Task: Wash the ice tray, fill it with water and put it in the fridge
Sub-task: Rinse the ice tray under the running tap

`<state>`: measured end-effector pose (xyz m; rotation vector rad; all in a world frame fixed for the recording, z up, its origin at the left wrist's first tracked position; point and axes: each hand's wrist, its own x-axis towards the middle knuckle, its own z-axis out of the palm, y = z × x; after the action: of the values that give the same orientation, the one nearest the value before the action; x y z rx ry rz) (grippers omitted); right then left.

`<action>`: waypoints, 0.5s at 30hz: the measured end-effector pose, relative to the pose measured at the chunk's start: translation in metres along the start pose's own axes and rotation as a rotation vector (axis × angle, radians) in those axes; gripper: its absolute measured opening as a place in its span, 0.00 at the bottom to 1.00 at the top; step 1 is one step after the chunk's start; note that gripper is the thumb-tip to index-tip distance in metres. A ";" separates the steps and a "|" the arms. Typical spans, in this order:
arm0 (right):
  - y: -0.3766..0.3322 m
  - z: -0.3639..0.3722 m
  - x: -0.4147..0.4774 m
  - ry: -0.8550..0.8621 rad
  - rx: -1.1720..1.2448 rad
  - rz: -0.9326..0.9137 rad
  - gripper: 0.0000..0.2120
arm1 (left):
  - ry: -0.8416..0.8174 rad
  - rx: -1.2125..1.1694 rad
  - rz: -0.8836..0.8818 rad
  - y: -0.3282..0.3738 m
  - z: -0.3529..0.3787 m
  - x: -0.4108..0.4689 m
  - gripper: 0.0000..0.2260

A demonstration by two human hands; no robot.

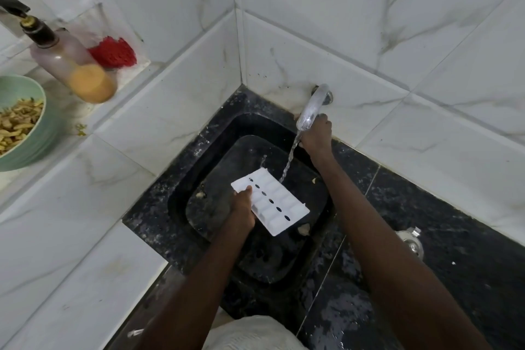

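Left hand [243, 209] gripping ice tray [270, 202] over sink [176, 199]; right hand [316, 133] closed on tap [311, 106]

This is a home kitchen, at the wash-up corner. White marble-look wall tiles [312, 8] meet in a corner above a black speckled stone counter [426, 236] with a dark sink [250, 236] sunk into it. A chrome tap [311, 106] comes out of the wall, running water into the basin. On the tiled ledge at the left stand a pump bottle [68, 65], a red mesh scrubber [113, 51] and a green bowl of food scraps [17, 119].
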<state>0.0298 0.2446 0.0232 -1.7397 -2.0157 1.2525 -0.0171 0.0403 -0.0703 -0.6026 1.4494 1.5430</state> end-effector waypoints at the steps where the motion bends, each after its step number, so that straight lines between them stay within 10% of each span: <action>1: -0.003 0.003 0.008 0.005 -0.028 0.019 0.22 | -0.002 -0.001 -0.007 -0.003 -0.001 -0.001 0.18; 15: 0.015 0.001 0.008 -0.192 1.011 0.350 0.17 | -0.114 -0.042 -0.169 0.012 -0.017 -0.006 0.22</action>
<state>0.0380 0.2508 0.0094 -1.4555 -0.7983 2.0869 -0.0282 0.0240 -0.0621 -0.6357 1.2508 1.4540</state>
